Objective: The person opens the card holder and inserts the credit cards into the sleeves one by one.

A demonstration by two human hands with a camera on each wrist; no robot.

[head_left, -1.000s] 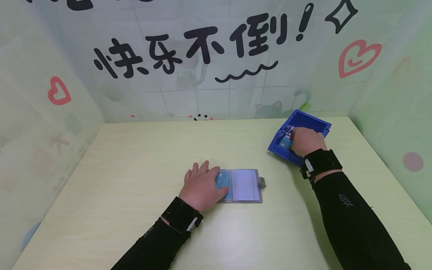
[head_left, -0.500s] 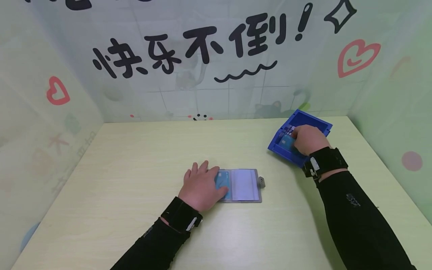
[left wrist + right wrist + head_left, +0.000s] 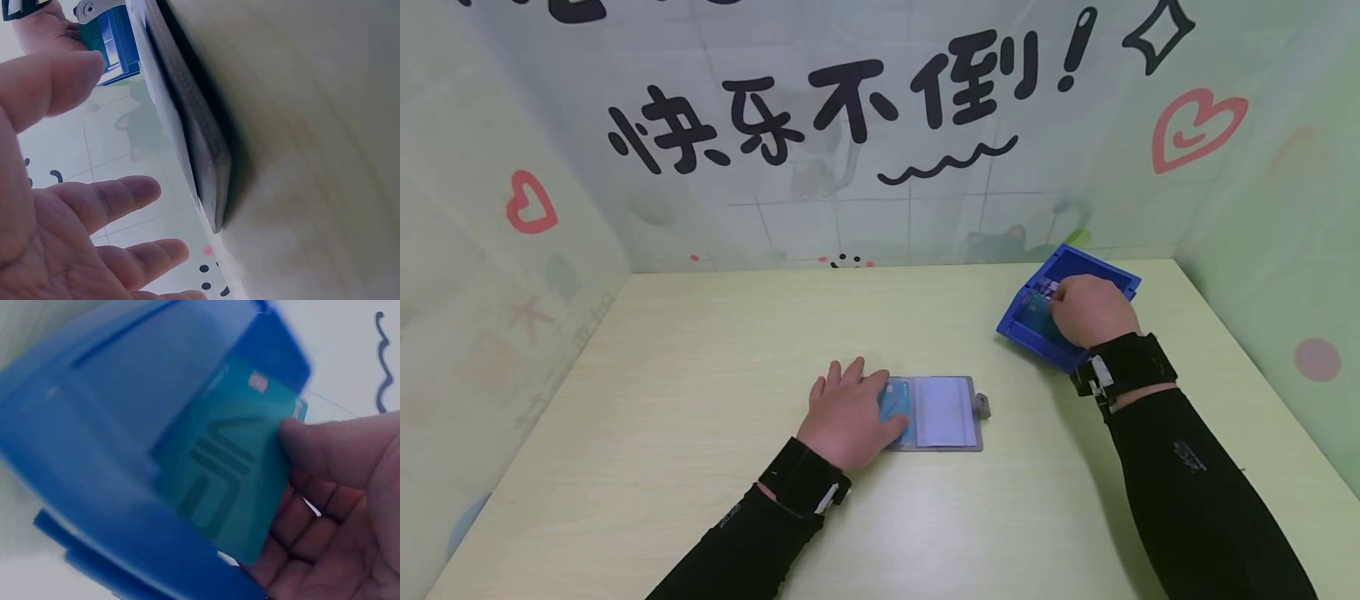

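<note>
A teal card (image 3: 231, 456) is pinched at its edge by the right hand (image 3: 1093, 312); its face is marked with a small chip and thick dark lines. It is held aslant within a blue bin (image 3: 1037, 348), which is set askew around that hand, its interior partly hidden by it. At the left hand (image 3: 850, 423), a grey-edged card holder (image 3: 932, 448) is laid open, its left part covered by that hand. There, a light-blue card (image 3: 895, 407) is partly exposed beside the thumb. Farther from that hand, the right side is filled with pale sleeves (image 3: 943, 411), and its outer edge is fitted with a metallic clasp (image 3: 982, 406).
</note>
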